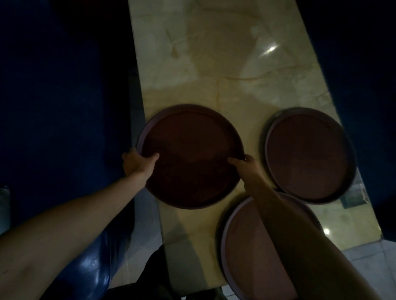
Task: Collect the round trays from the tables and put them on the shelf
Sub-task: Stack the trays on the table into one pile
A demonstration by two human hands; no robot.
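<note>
In the head view, three round trays lie on the marble table (221, 58). The left tray (189, 156), at frame centre, is gripped on opposite rim edges: the left hand (138, 162) is closed on its left side with the thumb inside the lip, and the right hand (244, 166) is closed on its right side. The tray sits straight ahead between both hands, equally near each. The right tray (308, 154) and near tray (250, 257) lie untouched at lower right, under the right forearm.

Three round trays on the table (221, 58): the left tray (190, 149) sits at the table's left edge, the right tray (308, 154) is beside it near the right edge, and the near tray (251, 252) is in front, overhanging the near end.
</note>
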